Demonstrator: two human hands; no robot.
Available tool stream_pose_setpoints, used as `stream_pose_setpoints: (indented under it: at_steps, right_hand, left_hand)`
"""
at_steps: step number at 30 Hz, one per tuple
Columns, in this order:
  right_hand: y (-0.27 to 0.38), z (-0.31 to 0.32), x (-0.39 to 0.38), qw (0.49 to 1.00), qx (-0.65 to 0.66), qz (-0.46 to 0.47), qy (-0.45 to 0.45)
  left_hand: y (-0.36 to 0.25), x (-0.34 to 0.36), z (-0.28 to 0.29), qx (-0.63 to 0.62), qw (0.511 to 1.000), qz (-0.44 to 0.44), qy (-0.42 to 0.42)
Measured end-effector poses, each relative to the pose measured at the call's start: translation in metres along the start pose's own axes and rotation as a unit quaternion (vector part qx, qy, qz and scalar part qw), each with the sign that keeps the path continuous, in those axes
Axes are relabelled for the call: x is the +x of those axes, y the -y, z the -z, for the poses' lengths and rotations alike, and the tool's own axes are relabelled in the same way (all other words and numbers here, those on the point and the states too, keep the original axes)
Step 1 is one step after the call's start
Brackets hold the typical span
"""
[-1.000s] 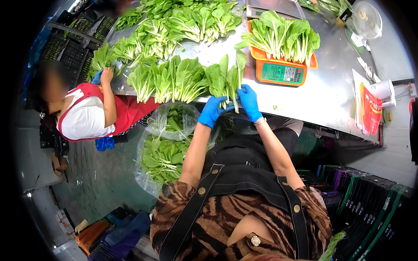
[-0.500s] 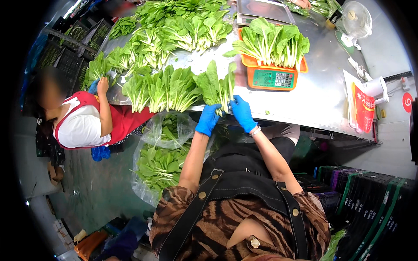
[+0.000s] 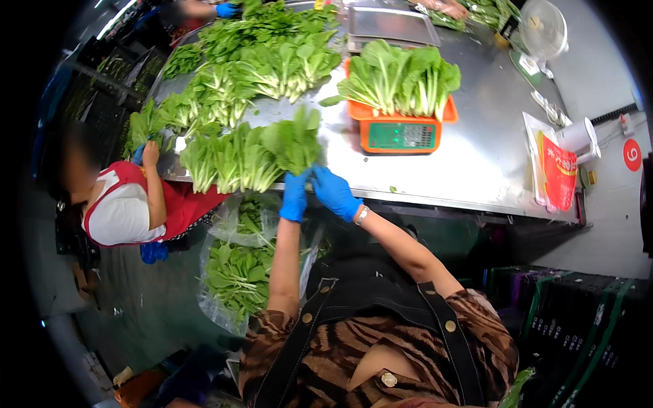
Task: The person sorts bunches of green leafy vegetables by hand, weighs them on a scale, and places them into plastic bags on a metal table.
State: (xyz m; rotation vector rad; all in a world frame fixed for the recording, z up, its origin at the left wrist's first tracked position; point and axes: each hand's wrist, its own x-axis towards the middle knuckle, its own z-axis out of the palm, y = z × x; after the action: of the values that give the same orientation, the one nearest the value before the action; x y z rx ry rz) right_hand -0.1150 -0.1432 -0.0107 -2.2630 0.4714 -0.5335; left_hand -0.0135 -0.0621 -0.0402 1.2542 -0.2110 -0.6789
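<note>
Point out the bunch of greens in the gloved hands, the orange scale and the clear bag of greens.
bunch of greens (image 3: 294,139), head view, on its leafy top.
orange scale (image 3: 400,137), head view, on its front display panel.
clear bag of greens (image 3: 238,272), head view, on the leaves inside.

One orange scale (image 3: 400,133), one fan (image 3: 542,28), two blue-gloved hands (image 3: 295,196).

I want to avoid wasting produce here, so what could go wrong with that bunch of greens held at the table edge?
1. The bunch of leafy greens is held by both gloved hands, left hand and right hand, right at the edge of the metal table; loose leaves might drop off.
2. The clear bag of greens sits open below; dropped stems could miss it and land on the floor.
3. The row of greens lies close beside; it might get knocked off.
</note>
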Motion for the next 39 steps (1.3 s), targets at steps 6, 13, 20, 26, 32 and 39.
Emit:
stream_pose_setpoints:
  at_steps: [6, 13, 20, 26, 32, 39]
  right_hand:
    - [-0.091, 0.097, -0.024, 0.974, 0.187, -0.073, -0.108]
    - [-0.285, 0.370, -0.129, 0.820, -0.362, -0.237, -0.375]
    - [-0.373, 0.459, -0.164, 0.726, -0.478, -0.429, -0.244]
    - [-0.375, 0.485, -0.158, 0.708, -0.548, -0.323, -0.306]
    - [-0.419, 0.539, -0.211, 0.789, -0.356, -0.431, -0.256]
    - [-0.316, 0.459, -0.111, 0.946, -0.156, -0.097, -0.265]
  left_hand:
    - [-0.001, 0.007, 0.002, 0.566, 0.775, -0.223, -0.173]
    - [-0.008, 0.005, -0.030, 0.689, 0.712, -0.070, -0.116]
    - [-0.002, -0.004, -0.038, 0.741, 0.658, -0.013, -0.134]
    - [-0.004, -0.009, -0.055, 0.570, 0.783, -0.159, -0.191]
    - [-0.008, 0.030, -0.131, 0.265, 0.930, -0.135, -0.215]
    - [-0.039, 0.071, -0.206, 0.254, 0.935, -0.090, -0.230]
